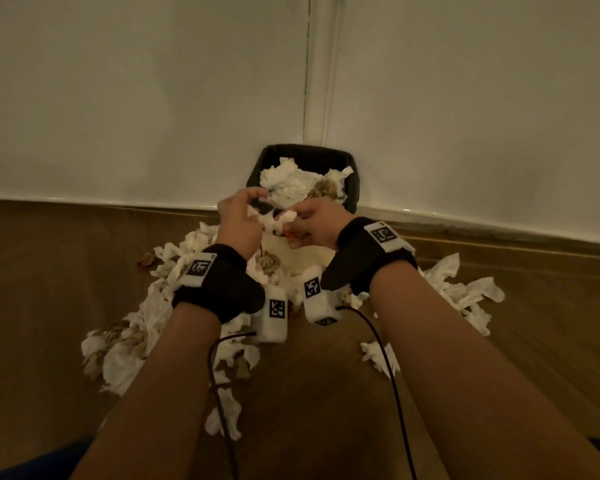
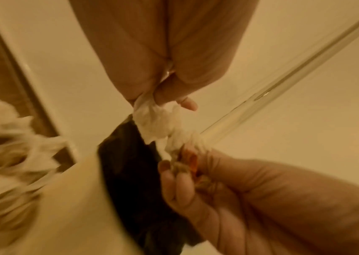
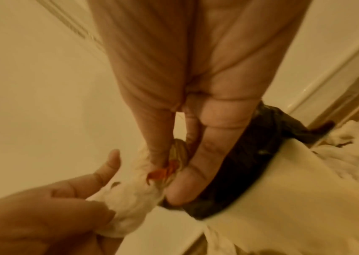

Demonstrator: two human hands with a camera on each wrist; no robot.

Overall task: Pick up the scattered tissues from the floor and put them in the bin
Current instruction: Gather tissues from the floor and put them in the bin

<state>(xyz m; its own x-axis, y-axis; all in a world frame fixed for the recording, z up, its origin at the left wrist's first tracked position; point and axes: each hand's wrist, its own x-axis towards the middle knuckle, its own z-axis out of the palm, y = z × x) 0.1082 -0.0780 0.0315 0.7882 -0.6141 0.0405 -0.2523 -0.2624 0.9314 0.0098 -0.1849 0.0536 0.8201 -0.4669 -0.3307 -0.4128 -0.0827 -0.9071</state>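
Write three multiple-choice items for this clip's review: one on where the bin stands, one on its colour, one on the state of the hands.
1. Where is the bin?
A. In the corner where the walls meet
B. In mid-floor
C. On a chair

2. What colour is its liner?
A. White
B. Black
C. Blue

3. What are the hands doing?
A. Both hang idle
B. Only one holds something
C. Both pinch one white tissue

Answers:
1 A, the walls join right behind it.
2 B, its rim is black.
3 C, the left hand and right hand each grip an end in front of the bin.
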